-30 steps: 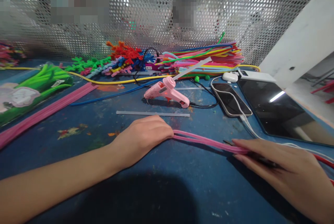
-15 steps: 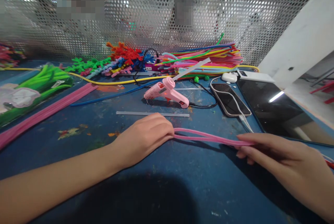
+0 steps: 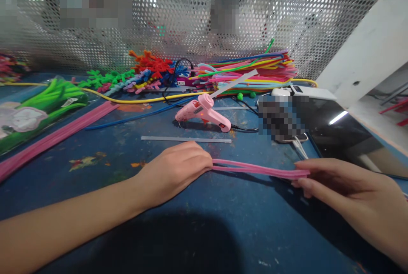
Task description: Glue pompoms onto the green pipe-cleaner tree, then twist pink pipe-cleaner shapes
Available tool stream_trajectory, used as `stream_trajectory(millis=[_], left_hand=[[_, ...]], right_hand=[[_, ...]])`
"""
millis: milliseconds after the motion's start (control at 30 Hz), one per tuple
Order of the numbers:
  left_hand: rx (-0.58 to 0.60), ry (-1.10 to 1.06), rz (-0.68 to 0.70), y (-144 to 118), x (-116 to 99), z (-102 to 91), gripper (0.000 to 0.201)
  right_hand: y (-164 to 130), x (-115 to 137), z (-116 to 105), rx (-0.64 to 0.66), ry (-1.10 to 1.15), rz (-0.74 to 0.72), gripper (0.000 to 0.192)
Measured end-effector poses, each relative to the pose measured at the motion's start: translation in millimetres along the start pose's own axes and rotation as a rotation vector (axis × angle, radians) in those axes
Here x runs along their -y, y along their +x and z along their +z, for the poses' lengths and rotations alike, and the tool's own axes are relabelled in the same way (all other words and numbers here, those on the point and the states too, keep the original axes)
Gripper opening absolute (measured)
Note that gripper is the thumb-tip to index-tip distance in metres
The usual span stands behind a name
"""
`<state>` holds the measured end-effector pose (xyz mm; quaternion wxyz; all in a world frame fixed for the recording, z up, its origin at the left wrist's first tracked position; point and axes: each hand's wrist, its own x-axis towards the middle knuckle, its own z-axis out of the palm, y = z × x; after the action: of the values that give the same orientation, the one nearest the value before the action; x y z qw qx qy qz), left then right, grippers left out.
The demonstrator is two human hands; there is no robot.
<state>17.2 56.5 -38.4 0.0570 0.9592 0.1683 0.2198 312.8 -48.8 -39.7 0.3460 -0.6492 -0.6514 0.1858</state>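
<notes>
My left hand [image 3: 174, 172] and right hand [image 3: 346, 197] each pinch an end of the pink pipe cleaners [image 3: 258, 169], stretched above the blue table [image 3: 127, 150]; I judge aligning their ends comes next.

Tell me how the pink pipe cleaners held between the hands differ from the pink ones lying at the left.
The held pink pipe cleaners are few, stretched between the left hand and right hand. The pink bundle at the left is thicker, looks longer, and lies untouched on the blue table. Both are pink and fuzzy.
</notes>
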Motion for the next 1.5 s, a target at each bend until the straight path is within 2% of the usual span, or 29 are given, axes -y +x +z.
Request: stream_trajectory(millis=[300, 667, 900, 1167, 1267, 1367, 1500], left_hand=[[0.006, 0.006, 0.081, -3, 4, 1.2, 0.021], [0.012, 0.010, -0.011, 0, 2, 1.9, 0.014], [-0.039, 0.015, 0.033, 0, 2, 2.4, 0.013], [-0.033, -0.004, 0.008, -2, 2, 3.3, 0.010], [-0.069, -0.002, 0.045, -3, 2, 3.6, 0.012], [-0.049, -0.009, 0.066, -4, 1, 2.9, 0.013], [0.000, -0.024, 0.006, -2, 1, 2.6, 0.012]], right_hand=[[-1, -2, 0, -0.050, 0.019, -0.005, 0.023], [0, 3, -2, -0.080, -0.069, -0.087, 0.020], [2, 1, -1, -0.051, -0.035, 0.011, 0.022], [1, 1, -1, -0.009, 0.024, 0.130, 0.024], [0, 6, 2, -0.030, 0.052, 0.200, 0.025], [-1, 13, 5, -0.064, 0.068, 0.271, 0.028], [-1, 14, 5, -0.050, 0.039, 0.228, 0.029]])
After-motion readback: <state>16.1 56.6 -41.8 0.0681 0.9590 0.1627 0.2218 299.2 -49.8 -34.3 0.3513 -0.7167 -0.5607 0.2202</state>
